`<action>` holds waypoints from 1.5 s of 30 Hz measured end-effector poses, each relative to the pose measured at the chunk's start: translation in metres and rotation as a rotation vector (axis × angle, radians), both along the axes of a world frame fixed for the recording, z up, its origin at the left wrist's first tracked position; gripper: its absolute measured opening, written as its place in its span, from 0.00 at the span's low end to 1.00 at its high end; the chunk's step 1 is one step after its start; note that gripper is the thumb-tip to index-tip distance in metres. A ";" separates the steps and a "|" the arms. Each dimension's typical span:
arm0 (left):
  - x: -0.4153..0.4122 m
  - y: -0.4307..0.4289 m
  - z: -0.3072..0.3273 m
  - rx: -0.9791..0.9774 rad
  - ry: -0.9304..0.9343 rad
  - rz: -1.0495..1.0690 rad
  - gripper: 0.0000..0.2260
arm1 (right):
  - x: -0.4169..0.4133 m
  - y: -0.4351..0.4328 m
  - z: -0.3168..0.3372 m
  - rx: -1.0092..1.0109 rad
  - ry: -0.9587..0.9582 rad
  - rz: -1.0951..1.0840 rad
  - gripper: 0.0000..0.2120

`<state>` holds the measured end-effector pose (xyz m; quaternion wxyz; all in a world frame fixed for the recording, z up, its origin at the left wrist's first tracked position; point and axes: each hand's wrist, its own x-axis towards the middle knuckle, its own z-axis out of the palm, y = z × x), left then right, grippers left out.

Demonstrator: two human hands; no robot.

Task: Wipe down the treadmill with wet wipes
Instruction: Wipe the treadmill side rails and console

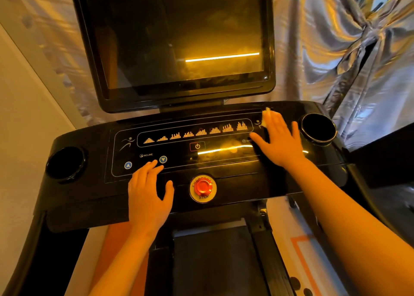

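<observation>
Far left on the treadmill (89, 206) console there's a round cup holder (66, 163), sunk into the black plastic. Next along are the two blue incline arrow buttons (128, 165), and the left hand (147, 197) lies flat on the console just below them. Its fingers are straight and together with the thumb out to the side, holding nothing, and the fingertips are nearly at the down arrow.

Dead centre is the big red emergency stop button (202, 187), with the power button (197, 146) above it. The dark screen (179, 38) stands tilted behind all that, and a bit of the belt (215, 262) shows at the bottom.

On the right side of the control panel the right hand (277, 138) is spread flat, pressing the wet wipe (266, 116) against the glossy surface. Only a pale scrap of wipe pokes out past the fingertips, the rest is under the hand. Just beside it sits the second cup holder (318, 127), then a shiny silvery curtain (358, 49).
</observation>
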<state>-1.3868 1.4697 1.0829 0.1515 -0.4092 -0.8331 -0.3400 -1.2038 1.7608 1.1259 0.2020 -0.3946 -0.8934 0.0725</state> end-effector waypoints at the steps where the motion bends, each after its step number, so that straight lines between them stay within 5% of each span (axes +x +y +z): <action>1: 0.001 0.001 0.000 -0.001 0.003 0.006 0.24 | 0.012 0.002 -0.003 -0.014 0.005 -0.037 0.43; 12: 0.004 0.003 0.002 -0.019 -0.016 0.007 0.21 | -0.016 -0.098 -0.027 0.036 -0.041 0.247 0.41; 16: 0.021 0.010 0.010 -0.075 0.100 -0.112 0.21 | -0.004 -0.062 -0.023 0.041 -0.042 0.166 0.40; 24: 0.049 0.053 0.018 -0.001 -0.069 -0.256 0.25 | 0.044 -0.046 -0.027 -0.062 0.043 -0.018 0.43; 35: 0.051 0.062 0.006 -0.061 0.015 -0.272 0.21 | 0.032 -0.111 -0.036 0.018 -0.017 0.204 0.37; 45: 0.053 0.063 0.003 -0.107 0.040 -0.238 0.22 | 0.095 -0.075 -0.062 -0.082 0.053 -0.078 0.41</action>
